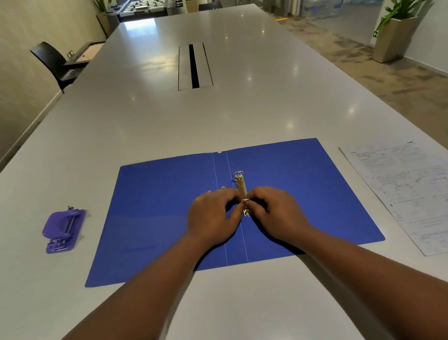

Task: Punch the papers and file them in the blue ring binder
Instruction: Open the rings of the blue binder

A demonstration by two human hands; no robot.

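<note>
Both hands, left (pixel 212 214) and right (pixel 275 208), pinch the rings (pixel 243 196) of the binder (pixel 166 221) lying open on the desk (pixel 152 122); papers (pixel 427 193) at right look unpunched, punch (pixel 63 231) idle at left.

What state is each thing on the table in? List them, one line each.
Binder: open, lying flat, no papers in it.
Rings: far ring looks closed; near one is hidden by fingers.
Papers: stacked flat right of the binder, not filed.
Hole punch: lying left of the binder, untouched.
Left hand: pinching the near ring.
Right hand: pinching the near ring.
</note>
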